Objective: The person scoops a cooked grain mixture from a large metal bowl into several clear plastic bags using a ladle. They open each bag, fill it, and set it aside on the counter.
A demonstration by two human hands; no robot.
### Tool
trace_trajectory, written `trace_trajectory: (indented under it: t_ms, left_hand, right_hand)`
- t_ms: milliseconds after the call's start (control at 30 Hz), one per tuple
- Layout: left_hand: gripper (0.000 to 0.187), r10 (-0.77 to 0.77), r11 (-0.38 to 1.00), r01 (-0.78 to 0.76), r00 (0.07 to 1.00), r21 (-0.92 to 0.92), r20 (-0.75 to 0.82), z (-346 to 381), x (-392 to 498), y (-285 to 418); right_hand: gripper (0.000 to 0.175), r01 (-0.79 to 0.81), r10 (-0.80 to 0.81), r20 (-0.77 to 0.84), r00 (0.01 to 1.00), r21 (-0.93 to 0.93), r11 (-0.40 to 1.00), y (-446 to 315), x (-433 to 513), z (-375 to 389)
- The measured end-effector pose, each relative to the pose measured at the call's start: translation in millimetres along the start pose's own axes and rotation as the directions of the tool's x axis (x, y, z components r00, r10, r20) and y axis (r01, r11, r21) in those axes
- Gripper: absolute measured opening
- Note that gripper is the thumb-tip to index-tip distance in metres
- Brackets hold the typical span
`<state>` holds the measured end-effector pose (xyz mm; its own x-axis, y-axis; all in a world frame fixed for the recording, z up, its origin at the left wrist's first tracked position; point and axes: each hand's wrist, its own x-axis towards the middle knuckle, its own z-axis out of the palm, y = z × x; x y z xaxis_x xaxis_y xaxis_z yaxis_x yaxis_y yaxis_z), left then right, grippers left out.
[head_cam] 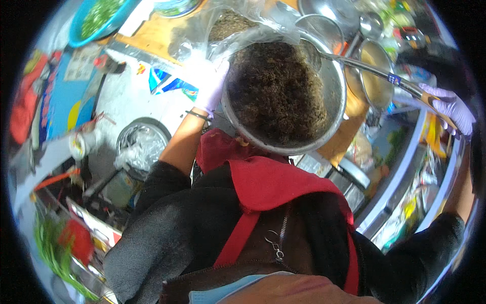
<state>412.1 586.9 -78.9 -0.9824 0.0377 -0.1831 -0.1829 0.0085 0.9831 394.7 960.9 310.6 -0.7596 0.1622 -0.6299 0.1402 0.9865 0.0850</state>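
A large metal pot (pixel 334 98) stands before me, part-filled with a dark brown, crumbly mass (pixel 277 91). My left hand (pixel 213 89), in a pale purple glove, grips the pot's left rim; strong glare washes out its fingers. On the far right my right hand (pixel 455 108), gloved in purple too, is closed around the long handle of a metal ladle (pixel 364 66). The ladle's bowl rests inside the pot at its upper right, against the brown mass. Behind the pot, a clear plastic bag (pixel 262 32) drapes at the far rim, near a brown grainy material (pixel 231 24).
A blue basin (pixel 76 32) of chopped greens stands at upper left. A mesh strainer (pixel 321 30) and a metal bowl of pale contents (pixel 374 76) sit right of the pot. A plastic-lined bin (pixel 142 142) stands lower left; shelves (pixel 402 171) run along the right.
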Motion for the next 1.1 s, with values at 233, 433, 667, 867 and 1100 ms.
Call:
trace_trajectory:
  t_ms: [233,433,667,867,1100]
  left_hand:
    - [0.033,0.214,0.798,-0.023,0.945,0.602,-0.248,8,-1,-10]
    - [0.035,0.237,0.708,-0.013,0.947,0.706,-0.219,12,-3,-15]
    - [0.031,0.32,0.609,-0.062,0.931,0.791,-0.173,19,-11,8]
    - [0.028,0.306,0.608,-0.032,0.931,0.793,-0.197,22,-16,15]
    - [0.029,0.331,0.627,-0.051,0.92,0.778,-0.207,20,-14,5]
  right_hand:
    - [0.021,0.148,-0.513,-0.339,0.789,-0.705,0.693,21,20,32]
    - [0.015,-0.029,-0.578,-0.371,0.727,-0.857,0.514,24,18,40]
    - [0.023,0.154,-0.598,-0.277,0.752,-0.809,0.568,86,130,-26]
    - [0.031,0.082,-0.595,-0.248,0.765,-0.878,0.472,138,249,-44]
    - [0.038,0.201,-0.64,-0.303,0.706,-0.781,0.592,141,289,-12]
